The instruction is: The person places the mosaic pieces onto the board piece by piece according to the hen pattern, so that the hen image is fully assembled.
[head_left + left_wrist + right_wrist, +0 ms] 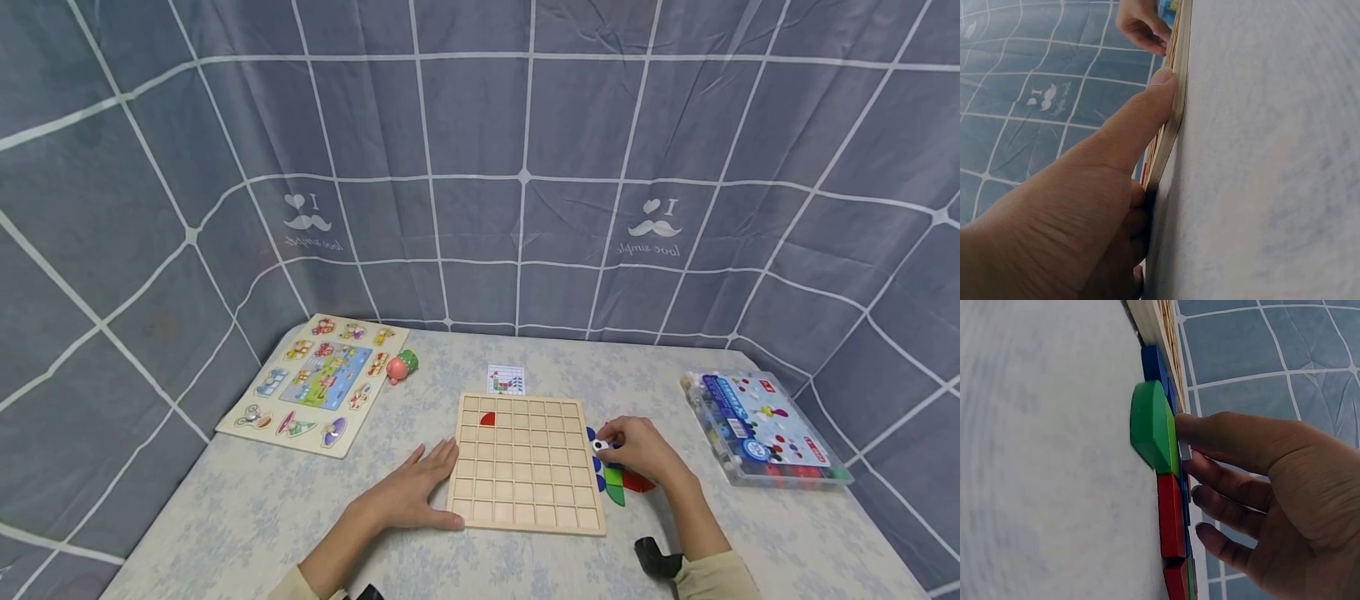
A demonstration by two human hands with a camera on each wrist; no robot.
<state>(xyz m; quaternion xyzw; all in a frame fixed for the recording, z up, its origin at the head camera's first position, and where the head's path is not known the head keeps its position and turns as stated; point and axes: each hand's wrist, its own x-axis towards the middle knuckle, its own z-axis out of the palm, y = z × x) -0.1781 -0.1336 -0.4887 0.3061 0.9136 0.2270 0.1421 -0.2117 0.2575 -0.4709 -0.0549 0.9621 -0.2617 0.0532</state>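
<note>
A wooden grid board [532, 471] lies on the table, with a red quarter-circle piece [487, 419] in one of its upper left cells. My left hand [408, 492] rests against the board's left side, fingers spread and the thumb at its front left corner. Just past the right edge, my right hand [641, 450] pinches a white piece with a black dot [600, 446] between thumb and forefinger. Around these fingertips lie several blue pieces [600, 482], green pieces [614, 486] and red pieces [637, 482], partly hidden by the hand. A green block [1150, 425] stands close to the thumb in the right wrist view.
A small printed pattern card [506, 380] lies behind the board. To the back left are a picture puzzle board [322, 375] and a pink and green toy [402, 367]. A clear plastic case [765, 429] sits at right. By the right wrist is a black curved object [657, 558].
</note>
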